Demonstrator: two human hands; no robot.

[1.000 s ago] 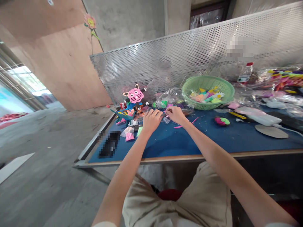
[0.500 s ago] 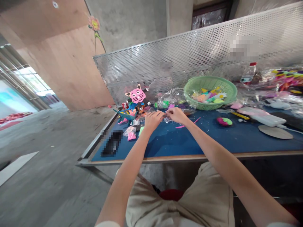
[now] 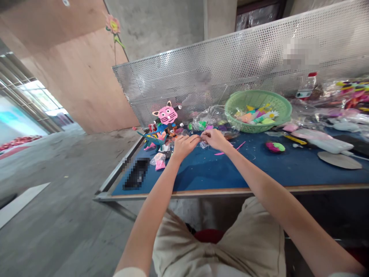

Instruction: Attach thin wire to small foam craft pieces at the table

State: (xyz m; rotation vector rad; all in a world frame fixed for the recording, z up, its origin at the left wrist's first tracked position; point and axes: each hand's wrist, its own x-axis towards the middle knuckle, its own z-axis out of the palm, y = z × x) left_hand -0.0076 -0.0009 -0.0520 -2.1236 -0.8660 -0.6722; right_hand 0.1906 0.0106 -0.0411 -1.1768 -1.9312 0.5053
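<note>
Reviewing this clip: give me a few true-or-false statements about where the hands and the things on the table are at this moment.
1. Both hands meet over the blue table top. True.
2. The green basket lies upside down on the floor. False: it stands upright on the table, with colourful pieces inside.
3. A pink cat figure stands at the far left of the table. True.
4. The right hand rests inside the basket. False: it is in front of the basket, by the left hand, at a small clear bag.
5. A perforated metal screen stands behind the table. True.
</note>
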